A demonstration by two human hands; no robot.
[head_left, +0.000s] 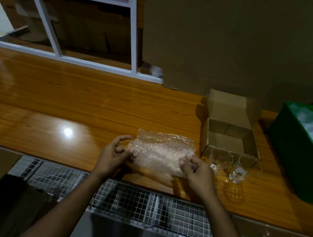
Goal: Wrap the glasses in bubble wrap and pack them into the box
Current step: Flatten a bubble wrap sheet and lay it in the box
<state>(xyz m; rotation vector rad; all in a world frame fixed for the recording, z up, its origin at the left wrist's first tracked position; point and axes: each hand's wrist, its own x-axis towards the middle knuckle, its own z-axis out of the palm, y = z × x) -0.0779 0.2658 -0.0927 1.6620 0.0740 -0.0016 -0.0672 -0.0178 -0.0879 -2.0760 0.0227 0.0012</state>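
Two glasses stand bare on the tabletop (72,101) right of centre in the frame, the nearer-in glass (220,159) and the outer glass (243,169) just beside each other and hard against the front wall of the open cardboard box (230,138), which looks empty inside. Just to their left lies a sheet of bubble wrap (163,152), and both hands are on it. The left hand (113,155) pinches its left edge between thumb and curled fingers (124,150); the right hand (197,172) pinches the lower right corner the same way. The sheet looks partly lifted at the near side, though I cannot tell whether it is one layer or folded.

By my reading, the person is at the very start: laying out or straightening the wrap, with nothing wrapped and nothing packed. The next move would call for one hand to let go, reach right for the nearer glass, and set it on the sheet near an edge so it can be rolled up. At the far right of the frame, a green bin (296,161) holds more clear plastic material.
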